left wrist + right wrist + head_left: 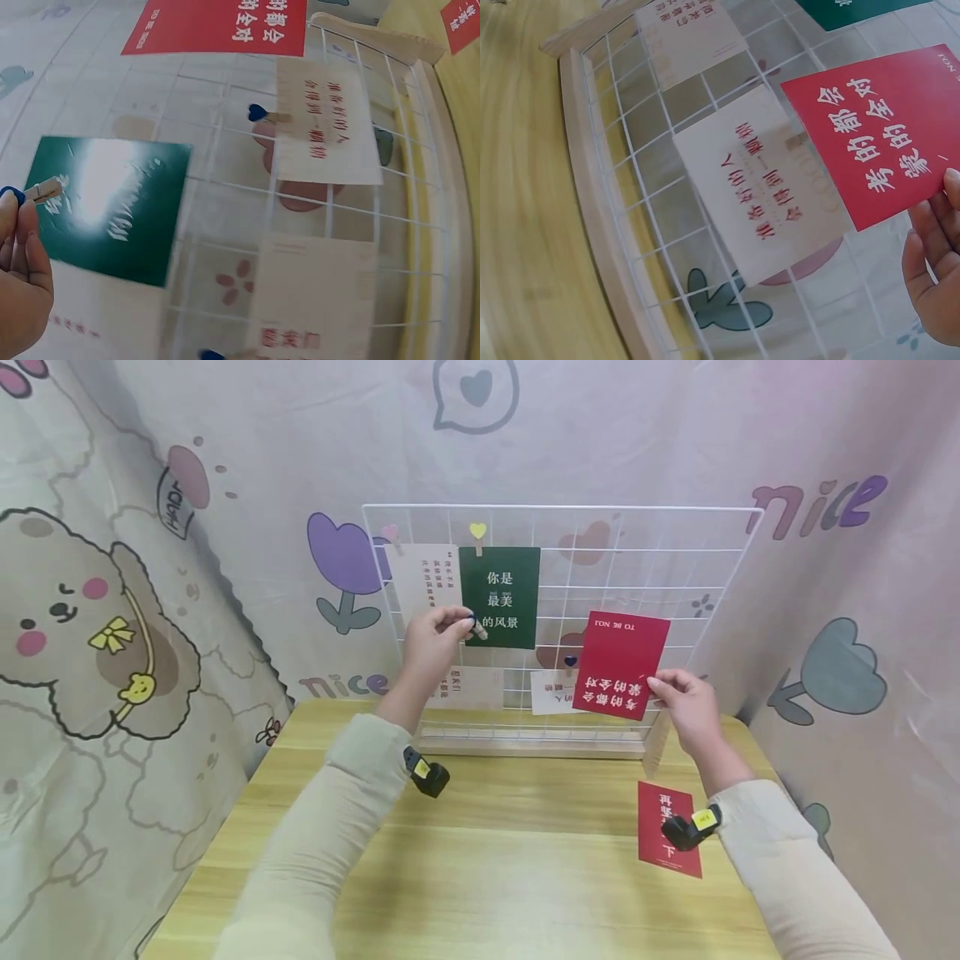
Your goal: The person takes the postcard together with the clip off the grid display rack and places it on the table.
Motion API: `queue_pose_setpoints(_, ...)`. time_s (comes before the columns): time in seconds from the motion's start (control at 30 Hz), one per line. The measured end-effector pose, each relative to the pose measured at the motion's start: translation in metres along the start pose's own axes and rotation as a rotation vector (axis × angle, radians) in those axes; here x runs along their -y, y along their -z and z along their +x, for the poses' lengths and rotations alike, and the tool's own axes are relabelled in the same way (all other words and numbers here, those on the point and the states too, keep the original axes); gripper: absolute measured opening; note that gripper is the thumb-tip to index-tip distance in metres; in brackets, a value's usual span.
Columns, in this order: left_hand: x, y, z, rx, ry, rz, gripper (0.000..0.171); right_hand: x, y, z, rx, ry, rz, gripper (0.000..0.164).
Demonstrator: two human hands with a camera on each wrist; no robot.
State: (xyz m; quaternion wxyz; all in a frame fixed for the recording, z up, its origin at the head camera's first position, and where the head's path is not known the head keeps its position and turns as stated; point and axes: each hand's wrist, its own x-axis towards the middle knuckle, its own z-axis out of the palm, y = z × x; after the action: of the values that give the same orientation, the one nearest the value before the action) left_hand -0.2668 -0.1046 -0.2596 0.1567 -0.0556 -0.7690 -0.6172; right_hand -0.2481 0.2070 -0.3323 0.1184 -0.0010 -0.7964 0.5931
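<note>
My left hand (431,647) pinches a small wooden clothespin (45,190) with a blue heart on it, in front of the green card (517,610). That card hangs on the white wire grid (637,508) from a yellow-heart clothespin (477,533). Between thumb and fingers, my right hand (686,706) holds a red card (622,652) by its edge. The red card is in front of the grid's right part, its printing upside down in the head view. Behind it, partly hidden, a white card (757,180) hangs on the grid.
Another white card (416,568) hangs left of the green one, and a pale card (480,689) hangs lower down. A second red card (652,843) lies on the wooden table (487,877) at the right. The grid stands in a wooden base (525,747) before a patterned curtain.
</note>
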Motion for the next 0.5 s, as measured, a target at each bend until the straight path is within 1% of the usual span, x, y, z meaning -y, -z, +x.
queue_pose_setpoints(0.13, 0.016, 0.007, -0.009, -0.024, 0.072, 0.005, 0.017, -0.012, 0.004, -0.005, 0.000, -0.027, 0.014, 0.030)
queue_pose_setpoints(0.23, 0.027, 0.011, -0.016, -0.048, 0.127, -0.001, 0.017, -0.022, 0.009, -0.009, -0.006, -0.046, 0.030, 0.021)
queue_pose_setpoints(0.3, 0.036, 0.014, -0.020, -0.057, 0.152, -0.017, 0.016, -0.028, 0.011, -0.012, -0.010, -0.055, 0.039, 0.016)
queue_pose_setpoints(0.33, 0.040, 0.016, -0.021, -0.059, 0.154, -0.022, 0.017, -0.030, 0.012, -0.014, -0.011, -0.058, 0.042, 0.015)
queue_pose_setpoints(0.4, 0.048, 0.019, -0.026, -0.062, 0.160, -0.023, 0.017, -0.036, 0.015, -0.017, -0.016, -0.065, 0.035, 0.021)
queue_pose_setpoints(0.5, 0.058, 0.023, -0.032, -0.063, 0.165, 0.000, 0.018, -0.057, 0.019, -0.013, -0.018, -0.082, 0.039, 0.032)
